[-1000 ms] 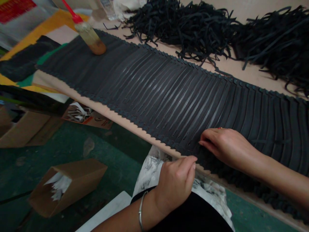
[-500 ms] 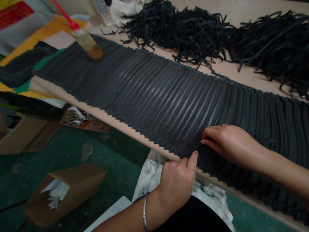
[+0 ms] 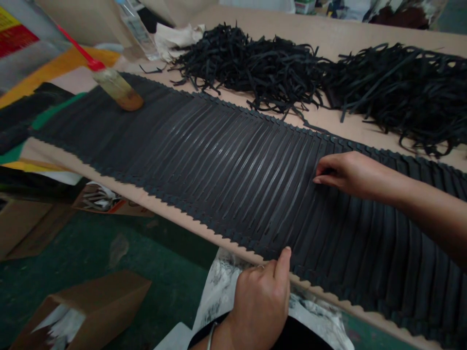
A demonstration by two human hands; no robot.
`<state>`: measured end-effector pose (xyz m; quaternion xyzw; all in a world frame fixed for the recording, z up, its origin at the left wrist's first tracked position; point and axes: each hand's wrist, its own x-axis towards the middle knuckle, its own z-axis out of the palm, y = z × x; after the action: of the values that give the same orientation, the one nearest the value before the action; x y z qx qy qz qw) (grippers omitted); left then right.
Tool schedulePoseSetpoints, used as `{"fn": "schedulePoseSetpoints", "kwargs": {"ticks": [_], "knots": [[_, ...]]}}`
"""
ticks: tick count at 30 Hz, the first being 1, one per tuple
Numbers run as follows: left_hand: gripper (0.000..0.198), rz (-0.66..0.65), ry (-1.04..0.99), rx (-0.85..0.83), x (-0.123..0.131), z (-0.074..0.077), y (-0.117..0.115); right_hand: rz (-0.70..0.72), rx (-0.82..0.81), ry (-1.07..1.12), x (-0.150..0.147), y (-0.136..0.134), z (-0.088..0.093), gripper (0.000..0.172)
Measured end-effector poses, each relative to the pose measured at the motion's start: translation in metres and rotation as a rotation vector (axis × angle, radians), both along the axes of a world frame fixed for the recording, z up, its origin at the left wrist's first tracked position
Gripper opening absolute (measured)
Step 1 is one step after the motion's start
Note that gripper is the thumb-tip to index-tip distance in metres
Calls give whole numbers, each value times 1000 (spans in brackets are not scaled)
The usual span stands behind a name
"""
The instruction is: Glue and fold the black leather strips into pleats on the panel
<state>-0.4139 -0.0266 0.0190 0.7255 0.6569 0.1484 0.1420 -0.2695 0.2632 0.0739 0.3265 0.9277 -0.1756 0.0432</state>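
A long row of overlapping black strips [image 3: 219, 165] lies side by side along the wooden table [image 3: 350, 126], some shining with wet glue. My left hand [image 3: 260, 296] is curled at the table's near edge, its thumb pressing the near end of one strip. My right hand [image 3: 345, 172] is further up the same part of the row, fingers drawn together and pinching a strip close to its far end. A metal bangle shows on my left wrist.
A red-handled glue brush [image 3: 116, 90] rests on the row's left end. Two heaps of loose black strips [image 3: 262, 68] lie at the back, with a clear bottle [image 3: 136, 26] and white cloth [image 3: 175, 34]. Cardboard boxes [image 3: 83, 306] stand on the green floor below.
My right hand has slid from the near part of the row up toward its far edge. My left hand stays at the near edge, thumb now raised onto the strip end.
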Motion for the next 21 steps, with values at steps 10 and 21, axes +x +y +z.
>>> {"fn": "schedulePoseSetpoints", "kwargs": {"ticks": [10,21], "knots": [[47,-21,28,126,-2,-3,3,23,24,-5,-4,1,-9,17],[47,-54,92,214,-9,-17,3,35,118,40,4,48,-12,17]]}}
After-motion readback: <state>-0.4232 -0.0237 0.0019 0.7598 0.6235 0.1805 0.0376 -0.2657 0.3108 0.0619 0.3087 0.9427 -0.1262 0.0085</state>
